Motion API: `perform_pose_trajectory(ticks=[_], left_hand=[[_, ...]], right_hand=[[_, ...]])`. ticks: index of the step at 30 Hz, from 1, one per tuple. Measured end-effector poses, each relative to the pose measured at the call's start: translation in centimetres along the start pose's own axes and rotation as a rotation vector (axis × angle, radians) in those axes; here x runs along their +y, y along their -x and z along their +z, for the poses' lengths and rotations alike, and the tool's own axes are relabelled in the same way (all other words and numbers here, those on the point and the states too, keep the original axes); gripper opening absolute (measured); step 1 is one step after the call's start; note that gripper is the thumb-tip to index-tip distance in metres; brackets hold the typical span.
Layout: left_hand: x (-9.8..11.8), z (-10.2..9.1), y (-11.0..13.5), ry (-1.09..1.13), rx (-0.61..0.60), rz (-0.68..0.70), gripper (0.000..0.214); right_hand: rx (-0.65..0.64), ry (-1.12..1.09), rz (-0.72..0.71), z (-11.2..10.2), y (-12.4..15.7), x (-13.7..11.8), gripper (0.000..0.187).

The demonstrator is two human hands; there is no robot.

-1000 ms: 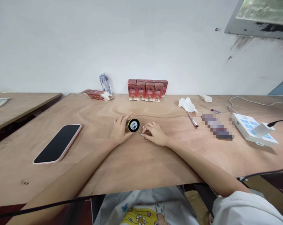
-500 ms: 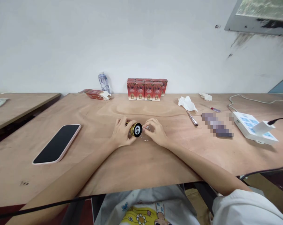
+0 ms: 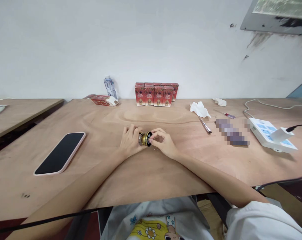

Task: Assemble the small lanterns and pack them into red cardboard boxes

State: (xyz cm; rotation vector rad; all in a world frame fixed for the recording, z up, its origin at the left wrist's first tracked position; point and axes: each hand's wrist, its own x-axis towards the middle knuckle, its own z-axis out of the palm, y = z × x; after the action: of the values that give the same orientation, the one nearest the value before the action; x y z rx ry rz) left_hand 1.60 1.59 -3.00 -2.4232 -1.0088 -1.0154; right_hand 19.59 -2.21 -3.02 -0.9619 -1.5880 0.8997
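- A plain white wall (image 3: 91, 43) stands behind a pale brown wooden table (image 3: 131, 176).
- Near the table's middle, a small, round gold piece with a black rim (image 3: 144, 139) lies on its side, clamped in the fingers of the left hand (image 3: 130, 140), its rimmed end towards the right hand (image 3: 165, 143).
- The right hand's thumb and forefinger come close together at that end; whether they pinch something cannot be told.
- Thin silvery wire (image 3: 155, 148) shows just below the right hand's fingers.
- Red printed cardboard boxes (image 3: 154, 95) stand in rows by the wall; an opened red carton (image 3: 100, 99) lies left of them, before a clear plastic bottle (image 3: 110, 88).
- A black-screened phone in a pink case (image 3: 61, 153) lies well left of the hands.
- On the right are crumpled white tissue (image 3: 199, 110), a slim metallic tool (image 3: 205, 125) and a white power strip (image 3: 264, 132).
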Motion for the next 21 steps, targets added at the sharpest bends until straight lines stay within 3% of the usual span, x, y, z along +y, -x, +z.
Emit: perform_pose_trajectory(ticks=[3, 21], left_hand=[[-0.13, 0.28, 0.14, 0.002, 0.034, 0.025, 0.045], [0.58, -0.70, -0.40, -0.033, -0.146, 0.110, 0.041]], right_hand=[[0.014, -0.010, 0.000, 0.16, 0.12, -0.13, 0.014], [0.082, -0.083, 0.026, 0.87, 0.56, -0.28, 0.014]])
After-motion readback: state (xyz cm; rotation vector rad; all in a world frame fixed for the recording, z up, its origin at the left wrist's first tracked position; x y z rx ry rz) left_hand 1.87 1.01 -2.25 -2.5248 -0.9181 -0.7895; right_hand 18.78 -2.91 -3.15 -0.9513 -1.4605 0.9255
